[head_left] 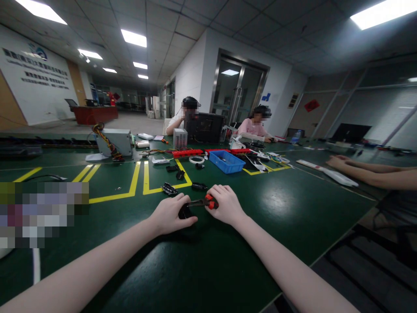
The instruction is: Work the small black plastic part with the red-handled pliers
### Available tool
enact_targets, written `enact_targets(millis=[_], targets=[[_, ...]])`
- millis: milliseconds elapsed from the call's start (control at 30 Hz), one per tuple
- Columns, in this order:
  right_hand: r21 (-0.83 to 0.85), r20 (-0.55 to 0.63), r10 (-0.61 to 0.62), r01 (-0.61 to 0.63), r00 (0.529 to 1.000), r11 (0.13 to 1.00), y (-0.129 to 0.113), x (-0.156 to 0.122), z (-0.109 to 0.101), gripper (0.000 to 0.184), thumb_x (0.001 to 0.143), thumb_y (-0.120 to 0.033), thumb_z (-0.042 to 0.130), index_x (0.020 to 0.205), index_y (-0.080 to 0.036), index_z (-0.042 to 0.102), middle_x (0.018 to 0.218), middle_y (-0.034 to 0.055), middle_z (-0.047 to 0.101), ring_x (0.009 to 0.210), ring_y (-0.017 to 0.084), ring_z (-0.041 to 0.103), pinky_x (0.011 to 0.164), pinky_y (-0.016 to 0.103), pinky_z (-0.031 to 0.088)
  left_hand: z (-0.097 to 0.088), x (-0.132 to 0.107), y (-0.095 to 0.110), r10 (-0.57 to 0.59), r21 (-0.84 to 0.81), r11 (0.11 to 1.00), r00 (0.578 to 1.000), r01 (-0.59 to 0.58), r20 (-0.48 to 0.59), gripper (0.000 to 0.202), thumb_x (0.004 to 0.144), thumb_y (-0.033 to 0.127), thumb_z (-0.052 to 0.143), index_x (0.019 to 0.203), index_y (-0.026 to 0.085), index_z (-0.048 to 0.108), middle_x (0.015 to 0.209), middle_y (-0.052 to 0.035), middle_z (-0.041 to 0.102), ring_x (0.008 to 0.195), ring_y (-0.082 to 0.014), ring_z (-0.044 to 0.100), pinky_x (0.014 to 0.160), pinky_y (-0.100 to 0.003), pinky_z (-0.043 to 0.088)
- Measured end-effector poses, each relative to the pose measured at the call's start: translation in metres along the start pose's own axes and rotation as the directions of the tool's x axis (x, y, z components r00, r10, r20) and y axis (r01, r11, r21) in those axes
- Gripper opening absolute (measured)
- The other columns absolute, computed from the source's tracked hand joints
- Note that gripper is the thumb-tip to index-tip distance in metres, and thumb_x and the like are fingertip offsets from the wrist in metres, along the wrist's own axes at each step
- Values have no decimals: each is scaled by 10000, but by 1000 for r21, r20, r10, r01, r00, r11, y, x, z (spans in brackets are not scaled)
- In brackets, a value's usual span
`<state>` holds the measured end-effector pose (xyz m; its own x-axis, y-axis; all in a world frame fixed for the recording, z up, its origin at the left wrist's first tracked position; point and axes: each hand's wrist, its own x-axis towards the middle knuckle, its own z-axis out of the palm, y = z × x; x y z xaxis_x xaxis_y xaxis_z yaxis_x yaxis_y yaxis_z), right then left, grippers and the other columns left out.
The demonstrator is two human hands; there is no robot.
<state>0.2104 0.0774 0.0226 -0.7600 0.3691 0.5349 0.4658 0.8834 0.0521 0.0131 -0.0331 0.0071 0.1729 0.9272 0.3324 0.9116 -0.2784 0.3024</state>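
My right hand (225, 205) is closed around the red-and-black handles of a pair of pliers (199, 202). The pliers' dark metal jaws point left and reach a small black part (185, 211). That part is gripped between the thumb and fingers of my left hand (170, 214); its exact kind is too small to make out. Whether the jaws bite on it I cannot tell. Just beyond my hands lie a black piece with metallic strips (169, 188) and another small black piece (199, 186) on the green table.
A blue plastic bin (227, 161) stands ahead, near red bars (187, 153). A power supply with bundled wires (114, 142) sits at the back left. Yellow tape (112, 199) marks the table (208, 269). Another person's arms (368, 169) rest at right; two people sit opposite.
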Motion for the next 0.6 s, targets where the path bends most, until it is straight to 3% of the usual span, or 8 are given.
enact_targets(millis=[167, 267, 600], targets=[[149, -11, 103, -100, 995, 984, -22, 2, 0, 188, 781, -361, 601, 818, -197, 516, 850, 35, 583, 813, 190, 526, 712, 298, 335, 2, 1, -2, 1, -21, 1000, 1000, -1, -14, 356, 844, 509, 506, 1002, 192, 545, 961, -57, 601, 845, -226, 604, 726, -312, 450], [181, 14, 85, -86, 996, 980, -31, 1, 1, 178, 752, -325, 622, 811, -200, 511, 853, 28, 586, 811, 184, 529, 703, 297, 334, 2, 1, -2, 3, -37, 999, 1000, -4, -15, 307, 862, 500, 484, 917, 204, 541, 888, -31, 599, 804, -206, 602, 705, -296, 447], [192, 39, 73, -79, 997, 978, -34, 0, 4, 179, 718, -291, 634, 819, -198, 518, 878, 22, 595, 831, 180, 528, 717, 295, 332, 3, 0, 0, 9, -20, 1000, 1000, -9, -13, 291, 841, 496, 518, 883, 208, 525, 839, -11, 582, 750, -182, 595, 662, -264, 427]])
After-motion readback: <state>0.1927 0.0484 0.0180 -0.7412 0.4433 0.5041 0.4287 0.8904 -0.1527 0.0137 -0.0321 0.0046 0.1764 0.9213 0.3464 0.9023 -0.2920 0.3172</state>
